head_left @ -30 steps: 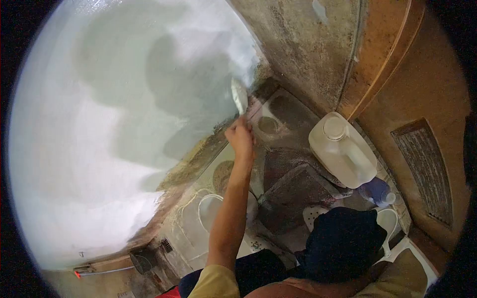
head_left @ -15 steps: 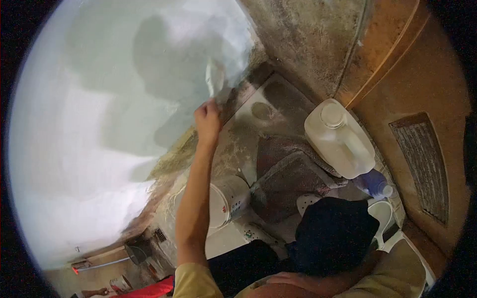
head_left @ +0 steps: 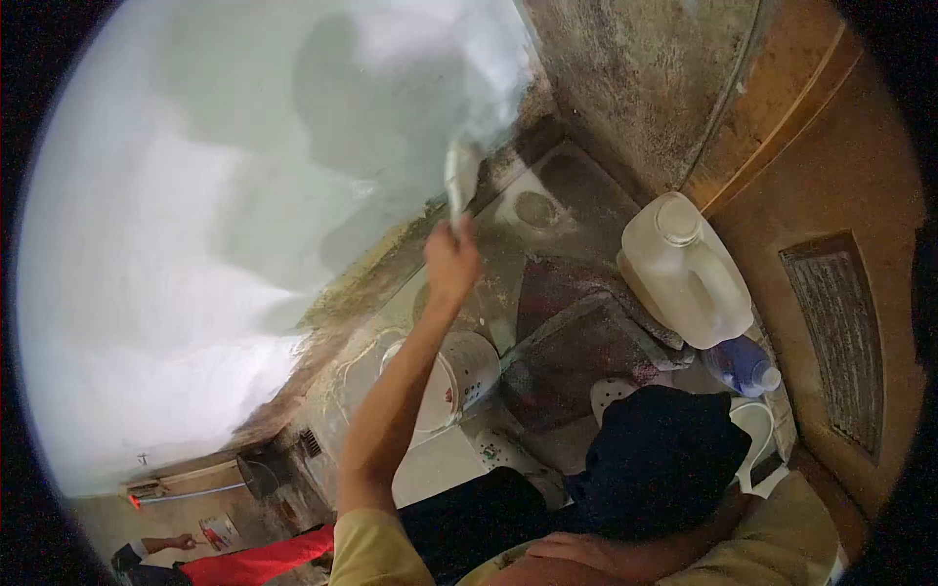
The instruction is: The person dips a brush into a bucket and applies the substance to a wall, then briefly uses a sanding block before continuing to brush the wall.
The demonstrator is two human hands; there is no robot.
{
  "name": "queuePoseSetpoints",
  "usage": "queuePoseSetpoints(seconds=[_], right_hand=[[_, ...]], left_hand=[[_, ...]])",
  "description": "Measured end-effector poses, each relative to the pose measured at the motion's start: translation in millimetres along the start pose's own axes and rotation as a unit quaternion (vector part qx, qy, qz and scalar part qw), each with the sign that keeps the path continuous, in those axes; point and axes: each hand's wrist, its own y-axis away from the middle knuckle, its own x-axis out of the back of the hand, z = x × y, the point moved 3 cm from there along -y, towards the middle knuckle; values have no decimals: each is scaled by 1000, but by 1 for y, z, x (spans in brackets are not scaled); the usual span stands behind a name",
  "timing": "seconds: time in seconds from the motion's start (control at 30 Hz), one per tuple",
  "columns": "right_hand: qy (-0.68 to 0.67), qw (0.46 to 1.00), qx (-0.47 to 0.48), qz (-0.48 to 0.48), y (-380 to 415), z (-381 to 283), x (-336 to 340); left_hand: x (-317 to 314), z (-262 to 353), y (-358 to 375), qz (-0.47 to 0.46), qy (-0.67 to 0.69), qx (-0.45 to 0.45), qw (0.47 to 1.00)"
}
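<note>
My left hand (head_left: 452, 262) is closed round the handle of a paintbrush (head_left: 461, 176), whose pale head points up toward the low edge of the white wall (head_left: 225, 176). The brush and hand are slightly blurred. Below the left forearm, and partly covered by it, stands a white bucket (head_left: 474, 366). My right arm is folded across my lap at the bottom, with skin of my right hand (head_left: 576, 552) showing below the dark trouser knee (head_left: 664, 459); its fingers are hidden.
A translucent jug (head_left: 684, 278) and a blue bottle (head_left: 741, 366) stand along the brown door (head_left: 762, 234) on the right. A dark mat (head_left: 576, 356) lies on the floor by my shoes. At lower left, another person's hand (head_left: 182, 541) is near a small white pail (head_left: 219, 532).
My left hand and the brush have moved right and slightly down, away from the wall's painted face toward its bottom corner. The view has also shifted slightly. The right arm stays put.
</note>
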Motion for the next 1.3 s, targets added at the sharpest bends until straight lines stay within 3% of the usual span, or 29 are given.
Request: queuePoseSetpoints(seconds=[0.1,0.23,0.37,0.5,0.57,0.63,0.67,0.73,0.87,0.97,1.13,1.27,1.3], right_hand=[[-23,999,-27,9,-3,-1,5],[-20,998,-27,-58,-6,-3,0],[-87,981,-79,-153,-15,-3,7],[-190,895,-267,-301,-42,-4,30],[-193,871,-305,-332,-47,-2,34],[-147,926,-185,-296,-15,27,2],[-98,962,-63,-247,-4,33,-6],[-81,958,-73,-266,-3,33,-7],[-78,953,-104,-274,-8,30,0],[-70,956,-99,-265,-5,32,-4],[-51,959,-115,-254,-12,21,-1],[-43,967,-118,-220,-1,26,-12],[-44,968,-115,-220,-2,27,-13]], left_hand=[[-23,54,-27,16,24,-66,997],[-20,65,-52,11,41,-100,994],[23,23,-52,39,-43,-86,995],[94,-40,-9,62,-79,-43,994],[133,-77,17,76,-118,-7,990],[162,-98,45,79,-139,30,987],[173,-104,60,88,-135,56,985],[185,-109,71,103,-131,83,982],[160,-95,71,83,-130,51,987],[124,-38,38,30,-131,-19,991],[80,27,-22,35,-54,-78,995],[90,18,-35,60,-42,-103,992],[102,6,-31,49,-49,-68,995]])
